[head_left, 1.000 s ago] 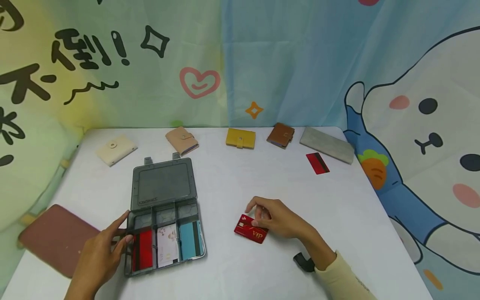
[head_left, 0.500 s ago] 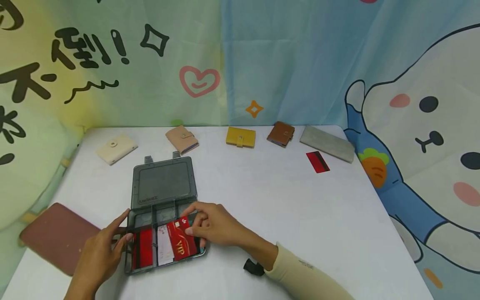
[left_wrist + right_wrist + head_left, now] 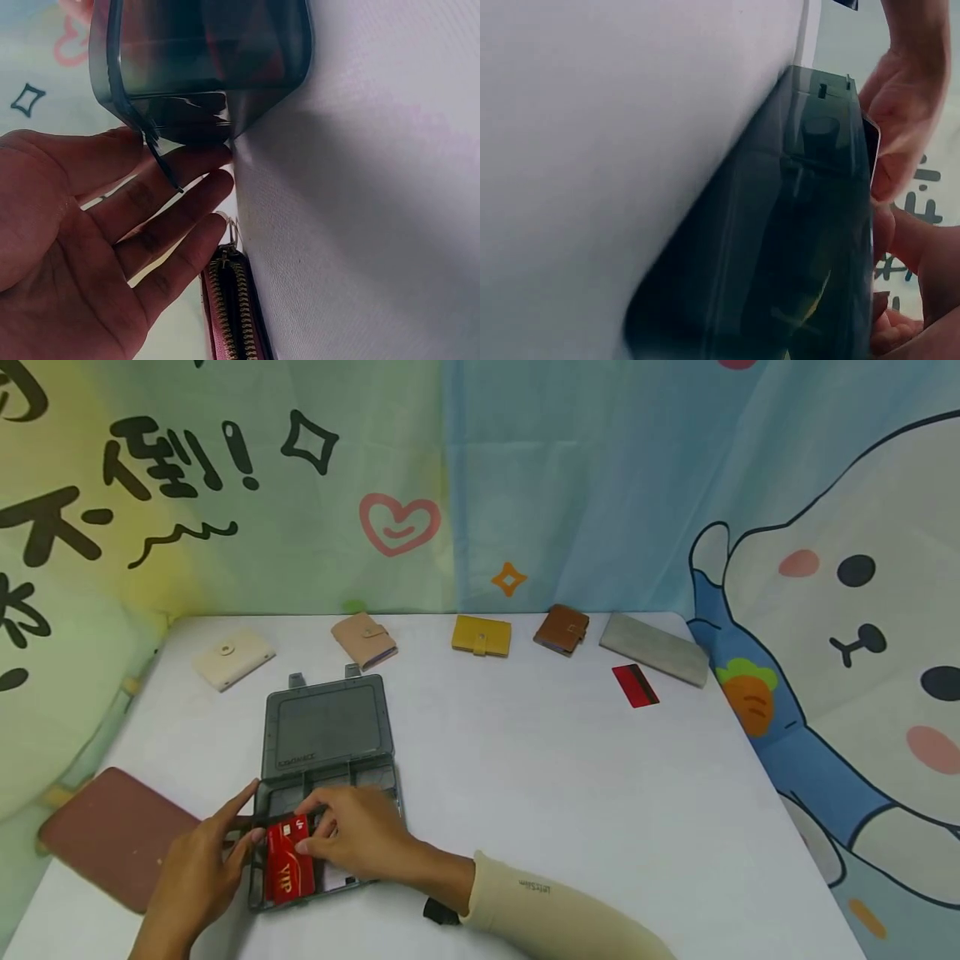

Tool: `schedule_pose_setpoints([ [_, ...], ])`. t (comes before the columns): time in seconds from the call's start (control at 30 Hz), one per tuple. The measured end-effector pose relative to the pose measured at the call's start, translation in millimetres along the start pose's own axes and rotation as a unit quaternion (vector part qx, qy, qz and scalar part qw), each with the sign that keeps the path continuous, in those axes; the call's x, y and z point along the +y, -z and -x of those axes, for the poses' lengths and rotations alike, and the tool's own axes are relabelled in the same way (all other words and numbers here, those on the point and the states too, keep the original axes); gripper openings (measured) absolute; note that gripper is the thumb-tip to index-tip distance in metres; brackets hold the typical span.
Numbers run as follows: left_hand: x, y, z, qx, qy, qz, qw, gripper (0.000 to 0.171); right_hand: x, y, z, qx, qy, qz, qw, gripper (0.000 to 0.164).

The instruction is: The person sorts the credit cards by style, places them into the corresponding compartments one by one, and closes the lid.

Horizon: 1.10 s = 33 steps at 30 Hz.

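Observation:
A dark translucent plastic box [image 3: 327,727] stands on the table with its lid laid back. Its compartments hold cards; the middle and right ones are mostly covered by my right hand [image 3: 363,831]. That hand pinches a red VIP card [image 3: 288,868] between thumb and fingers, above or in the left compartment; whether it touches the bottom cannot be told. My left hand [image 3: 187,872] rests its extended fingers against the box's left side. In the left wrist view, the fingers [image 3: 169,195] reach the box wall, near the zip of a reddish-brown wallet [image 3: 232,300].
The reddish-brown wallet [image 3: 120,835] lies left of the box. Along the back edge are a cream wallet [image 3: 234,660], a beige one [image 3: 363,641], a yellow one [image 3: 481,637], a brown one [image 3: 561,629] and a long grey one [image 3: 654,648]. A red card [image 3: 635,686] lies near the grey wallet.
My right hand has carried the red VIP card leftward from the table, across the right and middle compartments, to the left compartment. My left hand stays at the box's side.

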<state>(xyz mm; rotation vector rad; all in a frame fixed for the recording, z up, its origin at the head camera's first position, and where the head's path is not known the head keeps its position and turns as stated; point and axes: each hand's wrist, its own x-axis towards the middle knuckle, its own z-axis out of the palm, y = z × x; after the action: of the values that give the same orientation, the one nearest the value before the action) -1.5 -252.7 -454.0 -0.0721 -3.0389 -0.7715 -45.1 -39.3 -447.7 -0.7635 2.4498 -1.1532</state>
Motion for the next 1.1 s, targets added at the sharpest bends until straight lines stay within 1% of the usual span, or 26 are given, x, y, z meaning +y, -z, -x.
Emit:
schedule_pose_setpoints([
  [0.17, 0.7, -1.4, 2.3, 0.03, -0.019, 0.003, 0.9994, 0.064, -2, -4, -4, 0.009, 0.004, 0.027, 1.0, 0.039],
  [0.27, 0.6, -0.5, 1.5, 0.02, -0.012, 0.002, 0.9997, 0.065, 1, -1, -5, 0.01, 0.02, 0.043, 0.999, 0.043],
  [0.33, 1.0, 0.2, 0.9, 0.006, 0.0, 0.002, 1.0, 0.066, 4, 4, -5, 0.009, 0.03, 0.038, 0.999, 0.043],
  [0.4, 1.0, 0.6, 0.2, -0.009, 0.011, 0.0, 0.9999, 0.067, 11, 13, -3, 0.01, 0.045, 0.021, 0.999, 0.042],
  [0.47, 1.9, 0.3, 0.0, -0.013, 0.018, -0.003, 0.9998, 0.067, 21, 25, -2, 0.015, 0.059, -0.012, 0.998, 0.04],
  [0.57, 2.1, -0.2, -0.2, -0.016, 0.023, -0.005, 0.9996, 0.067, 44, 50, 0, 0.034, 0.061, -0.054, 0.996, 0.04],
  [0.6, 2.2, -0.2, -0.2, -0.015, 0.024, -0.006, 0.9996, 0.068, 53, 60, 1, 0.046, 0.054, -0.062, 0.996, 0.042],
  [0.7, 1.8, -0.4, 0.2, -0.015, 0.025, -0.003, 0.9996, 0.068, 83, 92, 3, 0.089, 0.009, -0.063, 0.994, 0.047],
  [0.83, 1.4, 0.0, 0.7, -0.006, 0.023, -0.002, 0.9997, 0.068, 127, 137, 10, 0.138, -0.046, -0.056, 0.988, 0.055],
  [1.0, 1.3, -0.4, 1.2, 0.009, 0.011, 0.0, 0.9999, 0.067, 177, 192, 28, 0.174, -0.128, -0.06, 0.974, 0.062],
  [1.1, 0.2, -0.3, 1.0, 0.004, 0.011, 0.002, 0.9999, 0.068, 205, 221, 43, 0.198, -0.164, -0.047, 0.965, 0.063],
])
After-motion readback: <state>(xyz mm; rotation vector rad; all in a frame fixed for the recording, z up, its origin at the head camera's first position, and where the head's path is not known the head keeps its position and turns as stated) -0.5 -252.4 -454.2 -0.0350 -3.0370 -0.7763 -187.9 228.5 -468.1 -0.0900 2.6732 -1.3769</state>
